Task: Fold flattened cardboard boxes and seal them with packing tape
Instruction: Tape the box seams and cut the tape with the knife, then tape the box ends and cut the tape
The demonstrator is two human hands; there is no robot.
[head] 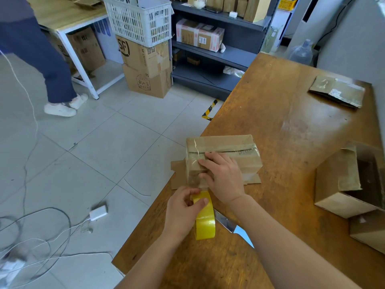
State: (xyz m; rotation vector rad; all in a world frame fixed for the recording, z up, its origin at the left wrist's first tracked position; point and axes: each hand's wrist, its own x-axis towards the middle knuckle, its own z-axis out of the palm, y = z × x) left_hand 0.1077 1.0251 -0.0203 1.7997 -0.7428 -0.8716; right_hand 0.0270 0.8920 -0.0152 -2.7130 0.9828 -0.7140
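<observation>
A small brown cardboard box (229, 142) sits at the left edge of the brown wooden worktop (281, 113), its lower flaps splayed out beneath it and reaching past the edge. Glossy clear tape covers the left part of its top seam and runs down its near-left end. The right hand (224, 178) lies on the box's near side, fingers straight and spread, pressing on the taped cardboard. Just nearer than the box, the left hand (183, 209) grips a roll of yellow packing tape (205, 220), with thumb and fingers curled over its upper rim. The roll stands on edge, its top close to the box's near end. A knife with a shiny blade and blue handle (225, 222) lies on the worktop just right of the roll, partly under the right forearm. An open cardboard carton (337, 184) stands at the right, and a flattened cardboard piece (337, 92) lies at the far right. On the tiled floor to the left lies a white charger block (99, 212) among cables. Farther off, a white plastic basket (139, 19) tops stacked brown cartons (145, 65).
</observation>
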